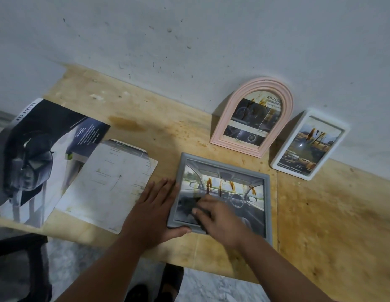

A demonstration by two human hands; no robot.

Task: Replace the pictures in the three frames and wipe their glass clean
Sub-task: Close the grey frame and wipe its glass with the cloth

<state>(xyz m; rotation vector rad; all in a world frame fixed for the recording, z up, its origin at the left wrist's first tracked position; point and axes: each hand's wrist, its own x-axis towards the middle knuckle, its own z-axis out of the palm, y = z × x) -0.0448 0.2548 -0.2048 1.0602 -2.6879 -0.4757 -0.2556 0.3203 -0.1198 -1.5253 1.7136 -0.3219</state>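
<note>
Both hands work on the grey frame (224, 192) lying flat on the wooden table (320, 214). Left hand (152, 212) lies flat, fingers straight, bracing its left edge. Right hand (215, 216) presses a dark cloth (198, 205) onto the stained glass. Pink arched frame (252, 116) and white frame (309, 144) lean against the wall (189, 40). Brochure pages (59, 162) lie left.

Bare home corner; plywood table (146, 110), scuffed wall (189, 35).

Stained plywood table (320, 214); glossy brochure (41, 144).
</note>
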